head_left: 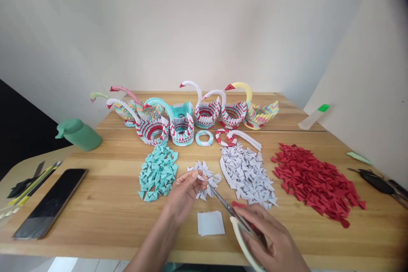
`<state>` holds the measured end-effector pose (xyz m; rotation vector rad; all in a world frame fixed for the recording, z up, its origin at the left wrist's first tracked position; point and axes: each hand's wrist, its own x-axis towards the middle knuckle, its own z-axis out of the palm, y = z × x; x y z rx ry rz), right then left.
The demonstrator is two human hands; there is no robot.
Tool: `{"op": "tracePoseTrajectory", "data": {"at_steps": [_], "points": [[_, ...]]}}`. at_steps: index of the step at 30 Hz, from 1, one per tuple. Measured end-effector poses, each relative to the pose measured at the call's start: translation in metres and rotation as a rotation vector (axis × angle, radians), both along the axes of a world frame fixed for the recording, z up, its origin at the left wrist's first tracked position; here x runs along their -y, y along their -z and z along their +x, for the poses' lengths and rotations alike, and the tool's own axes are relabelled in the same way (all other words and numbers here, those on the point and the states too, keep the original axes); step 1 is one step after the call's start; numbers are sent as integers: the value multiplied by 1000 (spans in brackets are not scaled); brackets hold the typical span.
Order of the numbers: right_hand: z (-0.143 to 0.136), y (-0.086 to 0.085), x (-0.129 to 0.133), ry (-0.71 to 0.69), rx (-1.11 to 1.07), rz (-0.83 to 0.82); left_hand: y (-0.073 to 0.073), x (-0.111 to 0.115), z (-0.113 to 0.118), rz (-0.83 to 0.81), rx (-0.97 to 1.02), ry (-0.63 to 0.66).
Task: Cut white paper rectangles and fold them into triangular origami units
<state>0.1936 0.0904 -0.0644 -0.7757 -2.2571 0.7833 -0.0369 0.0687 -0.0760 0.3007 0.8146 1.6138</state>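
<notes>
paper piece [201, 177] sits pinched between the left fingers [192, 174]

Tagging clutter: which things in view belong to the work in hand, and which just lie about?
In the work, it seems:
left hand, pinching a small white paper piece
right hand, holding cream-handled metal scissors
stack of white paper rectangles
turquoise folded-paper pile, white folded-paper pile, red folded-paper pile
multicoloured folded-paper swans

Lying about, probably:
black rectangular phone
rounded green container

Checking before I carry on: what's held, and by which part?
Right hand: scissors, by the handles. Left hand: a small white paper piece, pinched; too small to tell by which part.
</notes>
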Motion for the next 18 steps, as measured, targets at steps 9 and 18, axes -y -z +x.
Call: {"op": "tracePoseTrajectory", "data": {"at_steps": [9, 18], "points": [[-2, 0, -1, -62, 47, -44, 4, 2, 1, -5, 40, 42], [0, 0, -4, -66, 69, -45, 1, 2, 2, -31, 23, 42]]}}
